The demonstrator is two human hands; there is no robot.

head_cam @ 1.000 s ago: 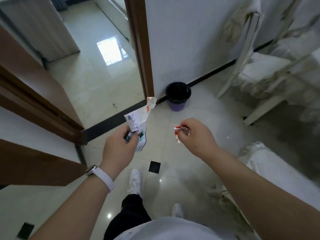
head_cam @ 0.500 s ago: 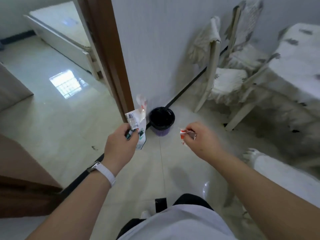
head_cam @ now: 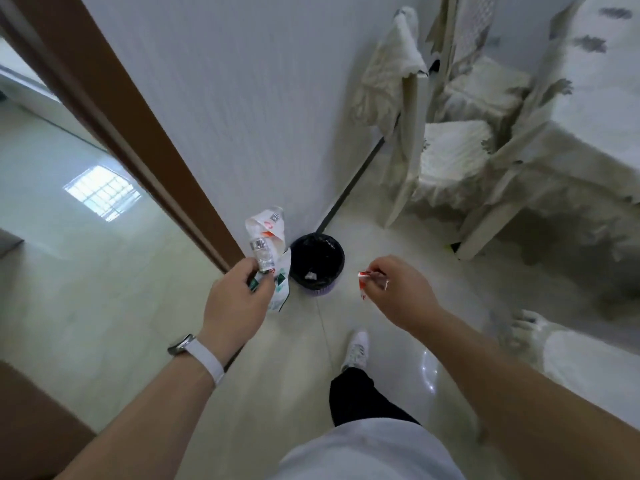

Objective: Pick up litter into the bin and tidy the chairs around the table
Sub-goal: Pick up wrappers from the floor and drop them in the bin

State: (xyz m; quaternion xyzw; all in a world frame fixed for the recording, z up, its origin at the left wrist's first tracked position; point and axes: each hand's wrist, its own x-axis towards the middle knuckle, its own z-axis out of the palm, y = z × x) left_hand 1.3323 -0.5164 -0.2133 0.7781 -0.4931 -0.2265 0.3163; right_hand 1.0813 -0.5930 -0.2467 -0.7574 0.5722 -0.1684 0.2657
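Observation:
A small round bin (head_cam: 317, 263) with a black liner and purple base stands on the floor against the white wall, with a scrap of litter inside. My left hand (head_cam: 239, 299) grips a crumpled white wrapper (head_cam: 268, 251) with red and green print, held just left of the bin. My right hand (head_cam: 398, 292) pinches a small red-and-white wrapper scrap (head_cam: 363, 280) to the right of the bin. Both hands hover short of the bin's rim. Two chairs with white frilled covers (head_cam: 453, 150) stand by the cloth-covered table (head_cam: 595, 98) at the upper right.
A brown door frame (head_cam: 131, 133) runs diagonally on the left, opening onto a glossy tiled floor (head_cam: 69, 237). Another white-covered chair (head_cam: 581, 358) sits at the right edge. My foot in a white shoe (head_cam: 356, 348) is stepping toward the bin.
I have walked closer to the bin, which now lies between my hands. Both hands still hold their wrappers. The chairs and table have come nearer at the upper right.

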